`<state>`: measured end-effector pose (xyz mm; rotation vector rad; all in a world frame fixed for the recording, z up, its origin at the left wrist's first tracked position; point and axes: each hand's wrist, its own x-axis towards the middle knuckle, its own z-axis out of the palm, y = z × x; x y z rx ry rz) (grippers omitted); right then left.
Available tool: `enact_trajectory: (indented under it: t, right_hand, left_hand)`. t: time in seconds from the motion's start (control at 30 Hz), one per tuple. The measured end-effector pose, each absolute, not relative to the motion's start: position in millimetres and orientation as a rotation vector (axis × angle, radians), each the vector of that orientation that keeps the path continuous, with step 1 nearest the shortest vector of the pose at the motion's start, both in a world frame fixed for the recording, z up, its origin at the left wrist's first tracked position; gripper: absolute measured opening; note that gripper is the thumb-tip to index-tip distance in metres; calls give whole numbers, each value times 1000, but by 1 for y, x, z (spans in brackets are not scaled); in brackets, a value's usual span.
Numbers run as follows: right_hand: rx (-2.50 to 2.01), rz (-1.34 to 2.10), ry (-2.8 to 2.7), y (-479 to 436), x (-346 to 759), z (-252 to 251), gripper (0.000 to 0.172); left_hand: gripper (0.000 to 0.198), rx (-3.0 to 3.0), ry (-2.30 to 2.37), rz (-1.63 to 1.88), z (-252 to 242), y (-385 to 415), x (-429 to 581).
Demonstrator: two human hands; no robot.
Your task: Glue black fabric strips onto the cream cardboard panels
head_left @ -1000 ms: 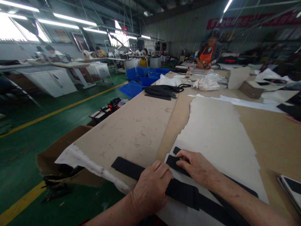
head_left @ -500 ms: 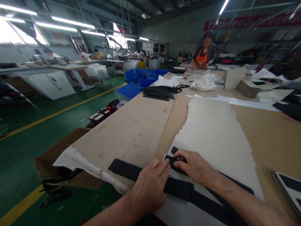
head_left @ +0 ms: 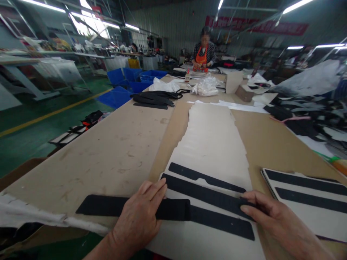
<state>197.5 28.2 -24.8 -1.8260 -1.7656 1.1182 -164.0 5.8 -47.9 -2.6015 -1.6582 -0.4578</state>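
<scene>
A pale sheet, one of an overlapping row, bears long black strips across its near part. My right hand pinches the right end of the middle black strip between thumb and fingers. At that strip's left end, the fingertips of my left hand press down. The same hand is closed over a shorter stack of black strips, which juts out on both sides of it; its thumb is hidden. A notched black strip lies just beyond, and another black strip lies nearer me.
Pale boards with black strips are stacked at the right. Farther up the table lie a black strap bundle and clear plastic bags. Blue bins stand left of it. A person in an orange apron works at the far end.
My right hand has slid right along the middle strip, from its left end to its right end, and the strip now lies straight. My left hand stays near its left end. The view has turned right.
</scene>
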Motion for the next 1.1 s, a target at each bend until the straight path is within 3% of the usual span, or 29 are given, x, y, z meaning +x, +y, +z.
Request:
enact_trajectory:
  t: [0.13,0.3,1.1]
  right_hand:
    - [-1978,912,-1656,18,193,-38,39]
    - [-1997,895,-1635,16,192,-41,42]
    - [-2080,707,-1596,31,178,-35,24]
  left_hand:
    - [64,-2573,-1594,-457,-53,7,-168]
    - [71,-2565,-1572,-421,-58,6,-172]
    - [72,-2537,-1524,-475,-68,8,-178]
